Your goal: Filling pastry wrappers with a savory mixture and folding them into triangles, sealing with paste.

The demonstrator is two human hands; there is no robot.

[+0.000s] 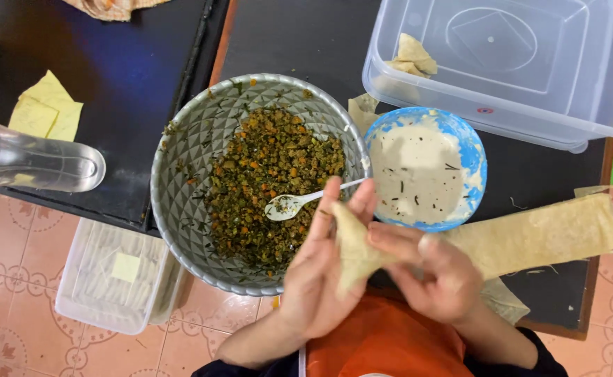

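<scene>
Both of my hands are closed around one folded pastry cone [352, 253], held in the air just off the near edge of the table [299, 42], above my orange apron [383, 342]. My left hand [320, 279] cups the cone from below and the side, fingers wrapped up along its left flank, while my right hand [435, 276] pinches the fold on its right side. The cone's long axis runs from its point near my left fingertips down toward my lap, and from it the loose pastry strip [544, 234] trails off rightward, lying flat along the table's near right edge. Of the two, my left hand is the nearer to what lies just past it: the grey patterned bowl [180, 174] of green and orange filling [268, 181], overhanging the near edge, with a white spoon [289, 204] resting in it, handle angled toward my left fingertips. Beside that, straight beyond my right hand, sits the small blue bowl [470, 150] of pale paste. Down on the tiled floor to my left lies a clear lid [107, 279]. Farther off, a clear plastic tub [516, 63] with a few folded pieces [411, 57] fills the far right corner, and yellow pastry squares [44, 112] and a clear jug [34, 162] sit at the left.
</scene>
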